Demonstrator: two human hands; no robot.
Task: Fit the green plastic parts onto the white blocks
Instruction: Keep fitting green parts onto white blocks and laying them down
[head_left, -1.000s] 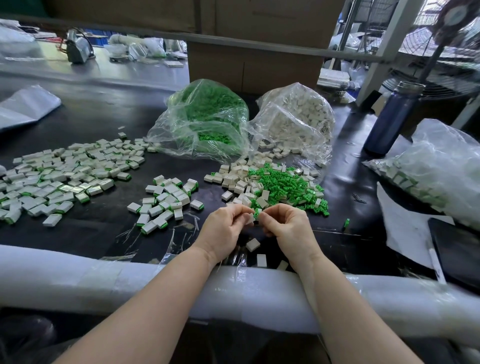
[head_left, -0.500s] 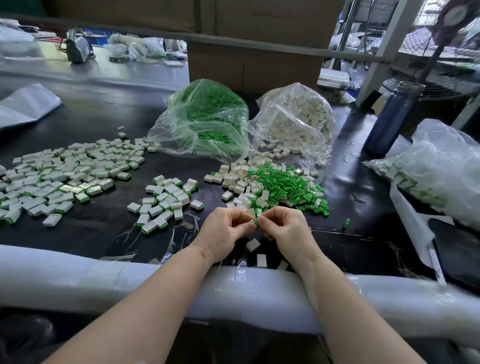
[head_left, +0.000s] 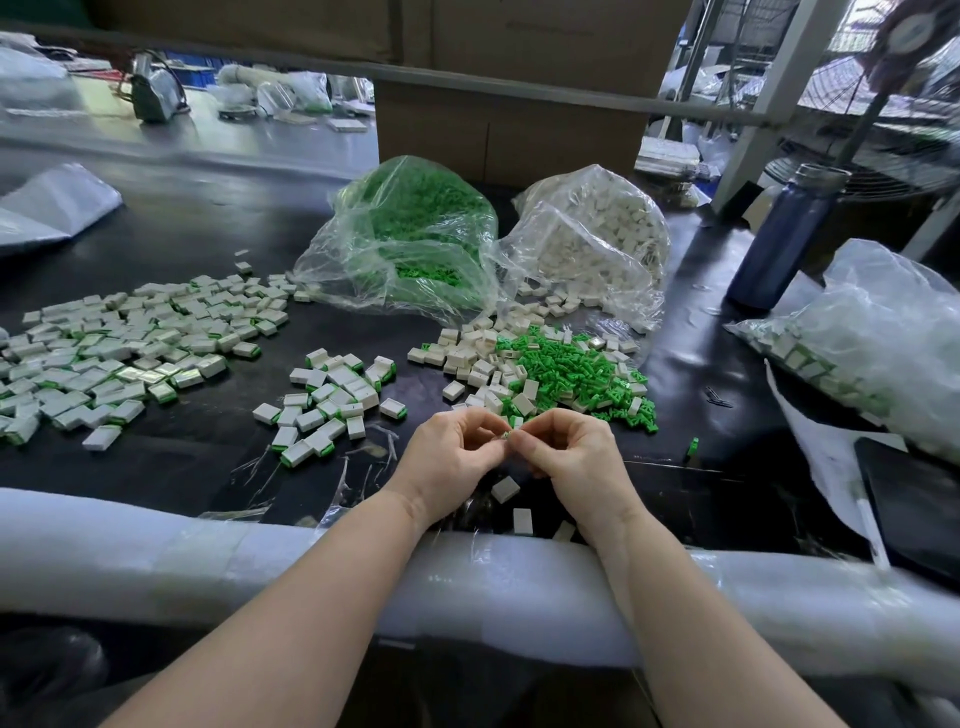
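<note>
From the head camera we see our left hand (head_left: 451, 453) and right hand (head_left: 567, 451) meet, fingers pinched together on one small block (head_left: 506, 434) with a green bit, low over the table (head_left: 197, 244), so it can snap in.

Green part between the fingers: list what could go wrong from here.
1. The green part is tiny and pinched between both hands, left hand and right hand; it could slip and drop among the loose white blocks below.
2. The hands work near the padded table edge; a dropped piece may roll off.
</note>
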